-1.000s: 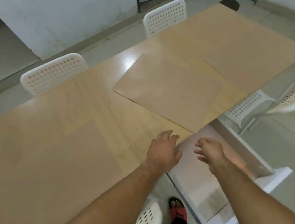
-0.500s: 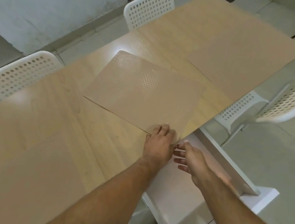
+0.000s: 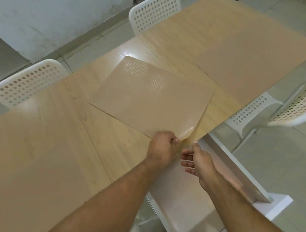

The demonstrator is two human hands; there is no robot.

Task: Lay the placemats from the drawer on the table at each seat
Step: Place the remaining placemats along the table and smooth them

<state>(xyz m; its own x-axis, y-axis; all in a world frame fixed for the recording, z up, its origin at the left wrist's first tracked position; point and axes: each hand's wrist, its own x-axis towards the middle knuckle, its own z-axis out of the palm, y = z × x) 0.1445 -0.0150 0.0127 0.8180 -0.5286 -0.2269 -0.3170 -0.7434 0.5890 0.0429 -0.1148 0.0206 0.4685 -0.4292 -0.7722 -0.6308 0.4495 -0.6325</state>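
Hands close together at the near edge of the table [image 3: 121,144], just above the open white drawer [image 3: 226,153]. Left hand [image 3: 163,146] pinched shut on the near corner of the placemat [image 3: 150,98], thumb and fingers squeezing it. Right hand [image 3: 198,163] just beside, open, fingers spread, holding nothing, not touching the mat as far as can be seen.

Corner [image 3: 186,134] curled up and shiny where pinched. Rest of the placemat flat on the wood, lying crooked in the middle of the table, not lined up with any seat. Tiny dots all over the top.

Probably thin, light and bendy, going by that curl. Not stiff like a board, so likely to flop and sag if lifted by one corner only. Probably a bit slippery on the smooth wood too, so easy to slide. Not likely to break.

Best to hold with both hands, one on each near corner, or to pinch the near edge and drag flat. Better not to fold hard, to avoid a crease.

Farther off, two more mats already flat: one to the near left [image 3: 16,166], one at the far right [image 3: 252,56]. White chairs with holes around the table: left [image 3: 26,85], far [image 3: 153,10], right [image 3: 304,101].
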